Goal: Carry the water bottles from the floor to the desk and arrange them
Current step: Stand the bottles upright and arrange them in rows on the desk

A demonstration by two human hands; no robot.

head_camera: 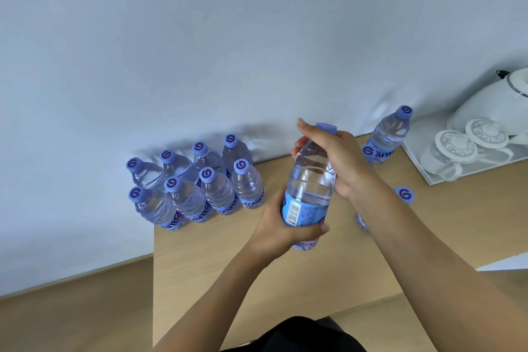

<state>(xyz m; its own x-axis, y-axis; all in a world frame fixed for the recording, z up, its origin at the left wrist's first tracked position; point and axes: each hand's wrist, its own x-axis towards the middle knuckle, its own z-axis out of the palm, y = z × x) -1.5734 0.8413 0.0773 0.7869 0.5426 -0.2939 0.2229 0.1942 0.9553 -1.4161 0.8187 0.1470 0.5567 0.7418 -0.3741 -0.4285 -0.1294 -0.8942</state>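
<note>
Above the middle of the wooden desk (285,280) I hold a clear water bottle (310,188) with a blue label and blue cap. My left hand (281,226) grips its lower part around the label. My right hand (337,157) grips its neck and shoulder just under the cap. Several matching bottles (197,183) stand in two rows at the desk's far left corner against the wall. Another bottle (390,134) stands at the back right. Two more are mostly hidden behind my right arm, one showing its cap (404,195), the other a cap (368,150).
A white tray (420,163) at the far right carries a white kettle (497,100) and white cups (454,151). A pale wall runs behind the desk. The wooden floor (71,317) shows to the left of the desk's left edge.
</note>
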